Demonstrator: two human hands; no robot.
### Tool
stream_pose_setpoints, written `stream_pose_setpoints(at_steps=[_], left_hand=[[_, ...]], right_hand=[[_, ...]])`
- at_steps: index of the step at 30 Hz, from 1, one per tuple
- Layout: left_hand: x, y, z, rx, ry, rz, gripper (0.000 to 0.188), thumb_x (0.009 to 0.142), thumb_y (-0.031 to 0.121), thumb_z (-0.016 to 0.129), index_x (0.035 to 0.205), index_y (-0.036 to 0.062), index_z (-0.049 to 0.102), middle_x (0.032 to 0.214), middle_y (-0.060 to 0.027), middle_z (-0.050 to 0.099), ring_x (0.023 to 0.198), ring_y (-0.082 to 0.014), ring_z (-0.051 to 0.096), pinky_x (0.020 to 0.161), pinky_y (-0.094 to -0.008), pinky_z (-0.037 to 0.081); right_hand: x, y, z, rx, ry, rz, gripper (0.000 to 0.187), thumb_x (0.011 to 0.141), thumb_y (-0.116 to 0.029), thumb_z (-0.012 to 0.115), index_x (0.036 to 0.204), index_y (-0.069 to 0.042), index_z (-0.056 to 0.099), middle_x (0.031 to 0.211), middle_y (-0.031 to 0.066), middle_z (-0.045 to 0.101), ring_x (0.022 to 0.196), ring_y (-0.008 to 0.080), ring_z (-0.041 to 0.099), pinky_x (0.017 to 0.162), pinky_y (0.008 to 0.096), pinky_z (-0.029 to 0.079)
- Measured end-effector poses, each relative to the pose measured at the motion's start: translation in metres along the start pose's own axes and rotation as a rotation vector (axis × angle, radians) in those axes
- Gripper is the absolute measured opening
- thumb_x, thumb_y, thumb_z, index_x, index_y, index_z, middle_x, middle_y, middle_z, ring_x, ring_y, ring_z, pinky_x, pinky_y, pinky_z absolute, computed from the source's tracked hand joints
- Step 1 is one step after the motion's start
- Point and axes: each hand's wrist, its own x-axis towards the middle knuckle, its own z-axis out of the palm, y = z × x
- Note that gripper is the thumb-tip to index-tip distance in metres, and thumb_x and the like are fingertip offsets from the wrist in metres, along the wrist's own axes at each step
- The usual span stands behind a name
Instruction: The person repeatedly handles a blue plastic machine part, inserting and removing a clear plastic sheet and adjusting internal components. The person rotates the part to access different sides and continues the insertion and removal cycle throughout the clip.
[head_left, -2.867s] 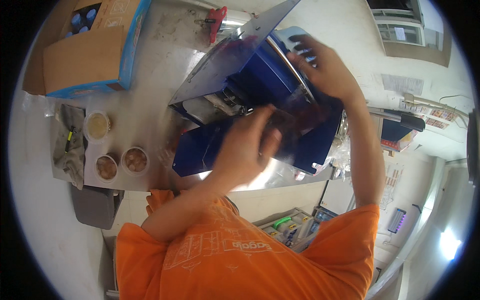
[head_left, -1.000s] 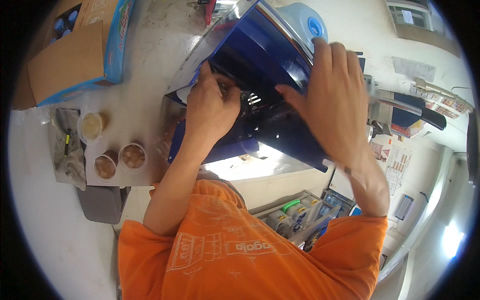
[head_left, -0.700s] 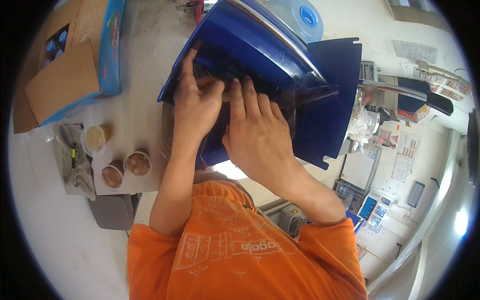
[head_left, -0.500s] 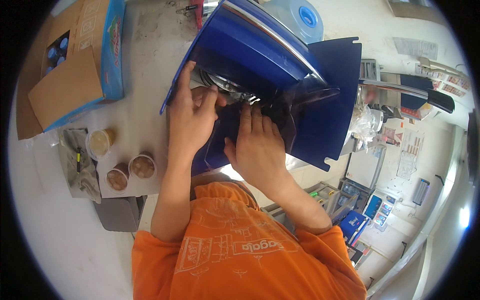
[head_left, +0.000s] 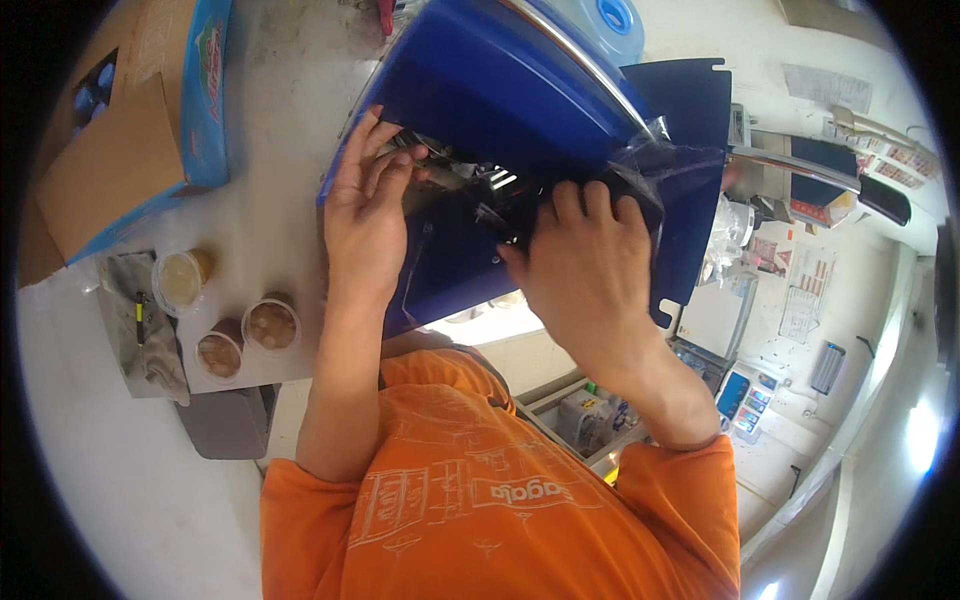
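Observation:
A blue machine housing with chrome trim stands in front of me, its inside exposing metal and black parts. My left hand is at the left side of the opening, fingers spread and bent, apparently holding nothing. Inside the housing, the fingers of my right hand curl over a black part; the fingertips are hidden. Clear film lies crumpled above that hand. Bright metal pieces show between my hands.
An opened cardboard box with blue-capped bottles stands on the table at the left. Nearer are a cup of yellow drink, two cups of brownish contents and a grey cloth. A black-ended chrome lever extends right.
My right hand has moved right and its fingers have curled over the black part. My left hand's fingers have opened a little. The view has shifted slightly.

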Motion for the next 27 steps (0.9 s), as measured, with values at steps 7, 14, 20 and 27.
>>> stream_pose_setpoints(at_steps=[7, 14, 20, 27], left_hand=[[0.010, -0.030, 0.008, -0.408, -0.006, -0.051, 0.045, 0.092, 0.005, 0.069, 0.131, -0.0026, 0.047, 0.116, -0.0122, 0.060, 0.108, -0.0209, 0.062, 0.100, -0.0388, 0.051], [0.015, -0.044, 0.020, -0.066, -0.031, -0.091, 0.033, 0.091, 0.015, 0.075, 0.113, 0.0011, 0.055, 0.100, -0.0081, 0.065, 0.094, -0.0179, 0.066, 0.090, -0.0319, 0.054], [0.020, -0.064, 0.018, 0.226, 0.025, 0.180, 0.023, 0.093, 0.017, 0.074, 0.101, 0.0006, 0.059, 0.087, -0.0054, 0.067, 0.081, -0.0133, 0.066, 0.076, -0.0256, 0.051], [0.019, -0.057, 0.021, 0.347, 0.043, 0.187, 0.024, 0.094, 0.016, 0.072, 0.103, -0.0020, 0.059, 0.087, -0.0068, 0.068, 0.080, -0.0136, 0.066, 0.075, -0.0253, 0.050]], right_hand=[[-0.027, 0.005, -0.017, -0.151, -0.093, -0.150, 0.051, 0.079, -0.042, 0.074, 0.108, 0.000, 0.071, 0.102, 0.0068, 0.064, 0.099, 0.0217, 0.055, 0.084, 0.0360, 0.042], [-0.002, -0.001, 0.010, -0.293, -0.143, -0.195, 0.076, 0.071, -0.042, 0.080, 0.137, -0.012, 0.058, 0.098, 0.0062, 0.068, 0.098, 0.0212, 0.059, 0.087, 0.0376, 0.042], [0.007, -0.003, 0.023, -0.266, -0.133, -0.145, 0.079, 0.065, -0.041, 0.085, 0.135, -0.014, 0.060, 0.091, 0.0054, 0.069, 0.093, 0.0211, 0.061, 0.090, 0.0384, 0.042], [0.006, 0.000, 0.021, -0.275, -0.157, -0.136, 0.075, 0.063, -0.040, 0.084, 0.129, -0.009, 0.063, 0.087, 0.0075, 0.069, 0.090, 0.0221, 0.062, 0.089, 0.0396, 0.043]])
